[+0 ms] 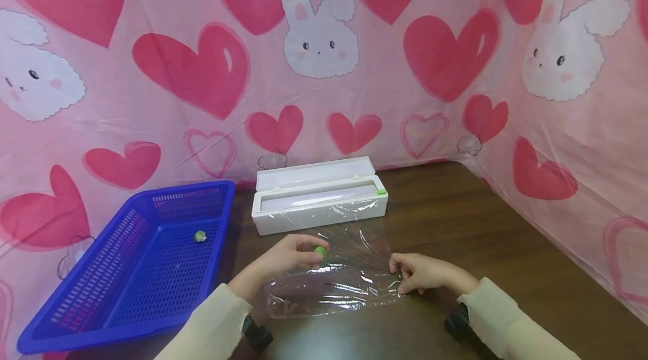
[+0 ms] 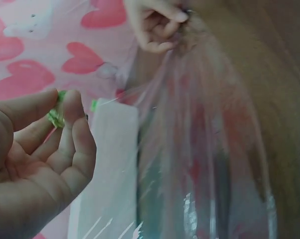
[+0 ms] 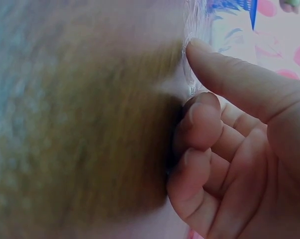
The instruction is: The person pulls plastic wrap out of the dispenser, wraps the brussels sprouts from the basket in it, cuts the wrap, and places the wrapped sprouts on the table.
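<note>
My left hand (image 1: pixel 288 256) pinches a small, round green vegetable (image 1: pixel 321 252), perhaps a Brussels sprout, between thumb and fingers. It is held over a sheet of clear cling film (image 1: pixel 334 292). In the left wrist view the vegetable (image 2: pixel 56 112) looks pale green, partly hidden by the fingertips. At the film's right edge, my right hand (image 1: pixel 420 273) grips the film with curled fingers. Film is bunched at its thumb in the right wrist view. The sheet runs forward to a white cling film box (image 1: pixel 324 214) with its lid raised.
To the left stands a blue plastic basket (image 1: pixel 223 225) with another small green vegetable (image 1: pixel 200 236) in it. Dark wooden table (image 1: pixel 455 214) surface extends to the right. A pink cloth (image 1: pixel 374 95) with hearts and rabbits hangs behind and along the right side.
</note>
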{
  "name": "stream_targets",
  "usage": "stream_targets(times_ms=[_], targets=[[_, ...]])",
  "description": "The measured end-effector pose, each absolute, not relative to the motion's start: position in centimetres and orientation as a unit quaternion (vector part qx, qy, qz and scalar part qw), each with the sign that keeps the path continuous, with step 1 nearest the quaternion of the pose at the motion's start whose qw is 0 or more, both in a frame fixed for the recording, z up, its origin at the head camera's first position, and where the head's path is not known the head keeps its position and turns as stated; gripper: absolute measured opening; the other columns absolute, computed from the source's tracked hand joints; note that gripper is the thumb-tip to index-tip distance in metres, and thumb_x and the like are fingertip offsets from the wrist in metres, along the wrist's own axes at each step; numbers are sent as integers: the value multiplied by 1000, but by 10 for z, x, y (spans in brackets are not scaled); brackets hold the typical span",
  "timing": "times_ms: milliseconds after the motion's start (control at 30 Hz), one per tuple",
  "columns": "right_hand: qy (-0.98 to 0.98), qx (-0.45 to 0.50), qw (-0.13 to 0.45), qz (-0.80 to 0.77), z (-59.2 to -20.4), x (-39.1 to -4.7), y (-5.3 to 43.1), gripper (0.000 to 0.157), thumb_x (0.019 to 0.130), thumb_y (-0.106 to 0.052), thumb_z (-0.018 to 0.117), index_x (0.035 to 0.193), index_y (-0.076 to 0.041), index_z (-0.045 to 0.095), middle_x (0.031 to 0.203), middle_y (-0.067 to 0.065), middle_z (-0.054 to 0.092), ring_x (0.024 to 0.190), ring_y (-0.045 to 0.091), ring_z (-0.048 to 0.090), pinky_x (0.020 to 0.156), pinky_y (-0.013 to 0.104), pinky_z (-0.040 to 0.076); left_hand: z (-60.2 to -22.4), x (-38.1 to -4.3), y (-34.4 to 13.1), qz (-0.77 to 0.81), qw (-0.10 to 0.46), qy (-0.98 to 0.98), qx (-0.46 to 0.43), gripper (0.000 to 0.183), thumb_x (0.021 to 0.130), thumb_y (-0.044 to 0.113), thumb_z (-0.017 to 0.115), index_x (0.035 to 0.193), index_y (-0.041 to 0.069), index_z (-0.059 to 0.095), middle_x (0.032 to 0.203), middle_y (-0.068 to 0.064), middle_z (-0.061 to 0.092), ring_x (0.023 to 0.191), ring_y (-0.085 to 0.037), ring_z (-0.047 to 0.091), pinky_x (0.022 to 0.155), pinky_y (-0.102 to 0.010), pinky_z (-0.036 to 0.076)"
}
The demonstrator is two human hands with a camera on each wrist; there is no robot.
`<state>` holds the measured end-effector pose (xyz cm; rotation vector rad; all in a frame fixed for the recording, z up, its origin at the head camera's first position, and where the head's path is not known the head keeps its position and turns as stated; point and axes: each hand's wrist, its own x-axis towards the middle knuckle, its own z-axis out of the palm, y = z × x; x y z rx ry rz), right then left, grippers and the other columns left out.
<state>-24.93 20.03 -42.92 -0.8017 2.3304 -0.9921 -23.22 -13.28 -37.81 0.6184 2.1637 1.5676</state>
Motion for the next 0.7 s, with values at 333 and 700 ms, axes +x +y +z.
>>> stream_targets(times_ms=[333,700], targets=[[851,-294,240,-363,-429,-250,203,30,78,-8,72,97,-10,48,61,-1,48,42,10,42,41,23,39,-405,-232,-104,518,175,813,200,23,87,7,61,109,-1,57,89,-11,63,67,-18,58,51,-26,44],[849,-289,243,-369,-429,-249,201,30,78,-6,72,95,-10,48,61,1,48,42,12,42,41,24,38,-433,-227,-87,441,110,868,200,16,82,1,64,97,3,62,74,-1,57,58,-11,57,48,-25,43]])
